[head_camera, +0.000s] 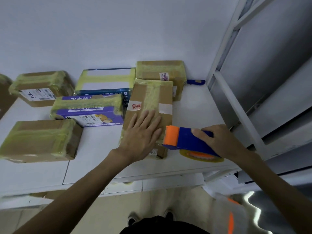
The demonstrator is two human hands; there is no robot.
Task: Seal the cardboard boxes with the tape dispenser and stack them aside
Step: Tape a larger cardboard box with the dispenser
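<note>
Head view: a white table (199, 115) is set against a pale wall (118, 31). A grey metal shelf unit (263, 78) stands at its right end, and a beige floor (155, 203) is seen below its front edge. A cardboard box (152, 97), striped lengthwise with yellowish tape, is pressed flat by the left hand (143, 132), whose fingers are straight. The tape dispenser (187, 141), blue with an orange head, is gripped by the right hand (221, 141) and held at the box's near right corner. Other taped boxes (38, 141) are spread over the table to the left and behind. A small blue tool (195, 81) is laid by the wall.
</note>
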